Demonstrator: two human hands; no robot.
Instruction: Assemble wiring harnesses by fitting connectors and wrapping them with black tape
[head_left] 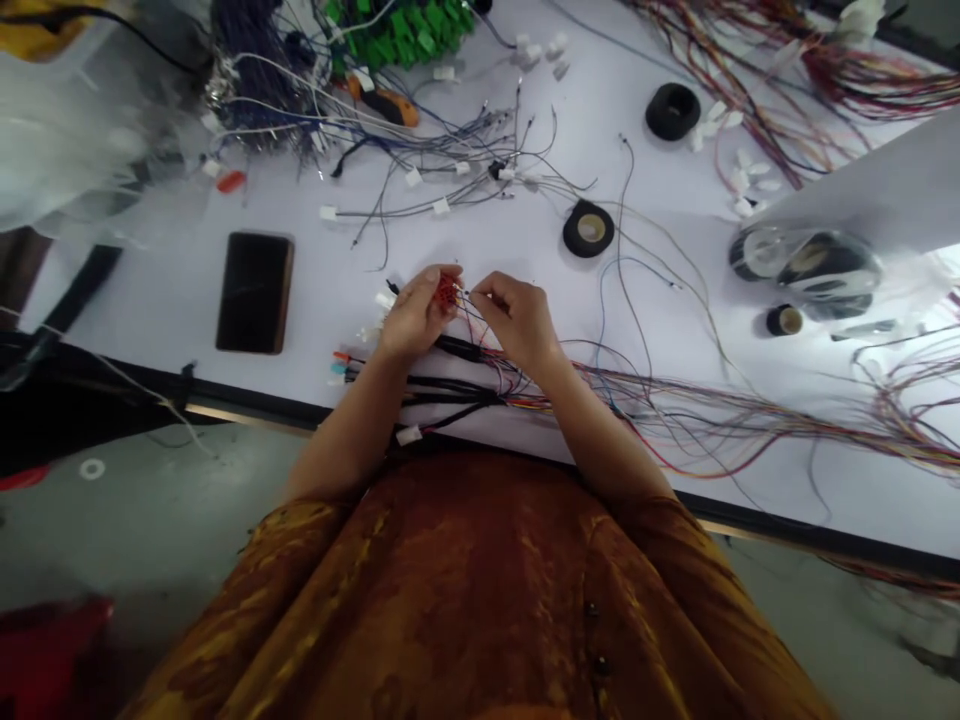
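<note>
Red, many-holed plastic connector (448,292), probably light and rigid, best taken by its sides: between the curled left fingers (433,276), above the white bench (322,270); right fingertips (480,292) pinched on a thin wire (464,290), likely limp, best gripped near its end.
</note>
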